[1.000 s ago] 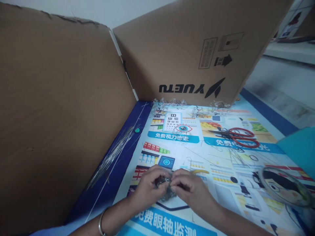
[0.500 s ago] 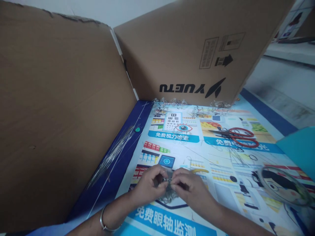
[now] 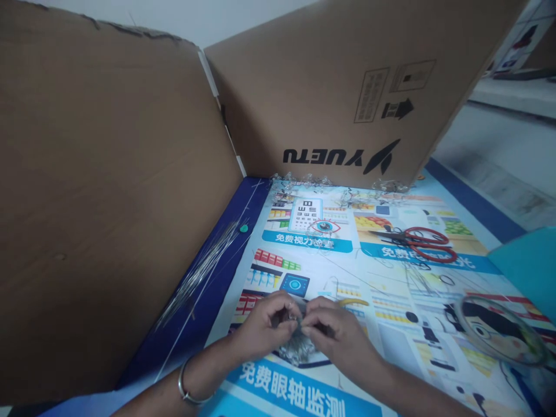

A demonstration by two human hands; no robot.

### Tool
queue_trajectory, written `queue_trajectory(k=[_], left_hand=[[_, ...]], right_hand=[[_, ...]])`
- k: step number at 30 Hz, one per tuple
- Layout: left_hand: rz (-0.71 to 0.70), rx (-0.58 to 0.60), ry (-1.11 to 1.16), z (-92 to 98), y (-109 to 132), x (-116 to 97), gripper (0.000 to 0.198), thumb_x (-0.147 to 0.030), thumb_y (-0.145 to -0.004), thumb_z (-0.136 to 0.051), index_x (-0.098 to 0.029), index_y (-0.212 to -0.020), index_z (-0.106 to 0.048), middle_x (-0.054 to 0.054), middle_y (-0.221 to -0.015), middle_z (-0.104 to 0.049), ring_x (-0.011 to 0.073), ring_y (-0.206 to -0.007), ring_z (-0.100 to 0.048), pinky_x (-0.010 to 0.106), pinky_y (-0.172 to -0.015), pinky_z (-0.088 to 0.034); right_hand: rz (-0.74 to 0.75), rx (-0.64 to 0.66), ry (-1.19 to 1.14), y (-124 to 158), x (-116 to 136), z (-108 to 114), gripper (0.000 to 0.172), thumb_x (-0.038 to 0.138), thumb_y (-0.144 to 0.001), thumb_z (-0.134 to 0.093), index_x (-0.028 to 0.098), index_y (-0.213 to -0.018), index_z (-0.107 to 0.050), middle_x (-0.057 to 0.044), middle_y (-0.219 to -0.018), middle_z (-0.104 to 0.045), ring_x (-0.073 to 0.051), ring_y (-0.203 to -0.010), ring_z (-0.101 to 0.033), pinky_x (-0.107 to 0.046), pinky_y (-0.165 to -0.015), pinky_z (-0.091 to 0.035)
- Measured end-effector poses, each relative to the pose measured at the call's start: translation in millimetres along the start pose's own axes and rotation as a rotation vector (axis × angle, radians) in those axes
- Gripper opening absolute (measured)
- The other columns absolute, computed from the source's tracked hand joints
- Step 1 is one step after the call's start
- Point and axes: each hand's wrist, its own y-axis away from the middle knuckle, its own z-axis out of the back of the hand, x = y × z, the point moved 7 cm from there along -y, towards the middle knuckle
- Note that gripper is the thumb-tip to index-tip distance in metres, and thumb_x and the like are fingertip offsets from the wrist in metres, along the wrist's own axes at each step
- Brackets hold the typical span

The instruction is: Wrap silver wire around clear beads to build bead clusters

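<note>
Nearest the viewer, a person's two bare hands meet over a surface (image 3: 434,347) covered by a colourful printed poster. The left hand (image 3: 264,327), with a silver bangle (image 3: 187,387) at its wrist, and the right hand (image 3: 336,333) are both pinched, fingertips nearly touching, on a small silvery wire cluster (image 3: 297,347), which hangs between them down onto the poster. Just behind the right hand lies a yellow-handled tool (image 3: 354,302), mostly hidden. To the right rests a clear round dish (image 3: 499,330). On the left, along the poster's blue edge, lies a loose bundle of thin wires (image 3: 200,275). Farther back to the right lie red scissors (image 3: 428,243). Tall cardboard panels stand on the left (image 3: 108,202) and behind (image 3: 339,87), with silvery bits (image 3: 304,180) along the back panel's foot.
</note>
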Motion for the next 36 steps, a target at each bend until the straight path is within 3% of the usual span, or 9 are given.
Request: queue_trajectory(k=[5, 15, 22, 28, 36], left_hand=[[0.001, -0.019, -0.029, 1.1, 0, -1, 0.013, -0.005, -0.069, -0.051, -0.015, -0.074, -0.057, 0.001, -0.073, -0.053, 0.0142, -0.071, -0.049, 0.024, -0.066, -0.038], [-0.001, -0.067, -0.105, -1.0, 6, -1, 0.01, -0.009, -0.071, -0.051, -0.015, -0.077, -0.057, 0.002, -0.074, -0.055, 0.0139, -0.067, -0.05, 0.023, -0.062, -0.039], [-0.02, -0.106, -0.089, 1.9, 5, 1, 0.012, -0.007, -0.071, -0.052, -0.015, -0.079, -0.057, 0.001, -0.075, -0.056, 0.0131, -0.068, -0.051, 0.023, -0.063, -0.04], [-0.026, -0.121, -0.089, 2.8, 6, 0, 0.012, -0.007, -0.071, -0.052, -0.015, -0.078, -0.058, 0.001, -0.073, -0.055, 0.0125, -0.066, -0.05, 0.022, -0.061, -0.04], [0.023, -0.136, -0.061, 1.9, 6, 6, 0.011, -0.01, -0.07, -0.051, -0.015, -0.079, -0.057, 0.0, -0.07, -0.054, 0.0115, -0.061, -0.049, 0.021, -0.058, -0.039]], right_hand=[[-0.061, -0.018, -0.072, -1, -2, 5, 0.012, 0.019, -0.078, -0.061, 0.021, -0.068, -0.068, -0.002, -0.075, -0.059, -0.015, -0.071, -0.057, -0.024, -0.064, -0.044], [-0.041, -0.081, -0.036, -3, -3, 14, 0.013, 0.028, -0.082, -0.061, 0.022, -0.075, -0.07, -0.002, -0.074, -0.059, -0.016, -0.069, -0.058, -0.025, -0.061, -0.044], [0.034, -0.079, 0.04, -1, -1, 12, 0.017, 0.028, -0.089, -0.052, 0.023, -0.089, -0.068, -0.002, -0.08, -0.064, -0.016, -0.076, -0.06, -0.026, -0.069, -0.046], [0.021, -0.101, 0.088, 3, -1, 13, 0.016, 0.027, -0.089, -0.051, 0.023, -0.089, -0.067, -0.003, -0.084, -0.067, -0.016, -0.077, -0.063, -0.025, -0.068, -0.049], [0.32, -0.105, 0.287, 7, 17, 10, 0.027, 0.014, -0.089, -0.049, 0.026, -0.109, -0.062, -0.004, -0.082, -0.061, -0.015, -0.073, -0.059, -0.026, -0.061, -0.048]])
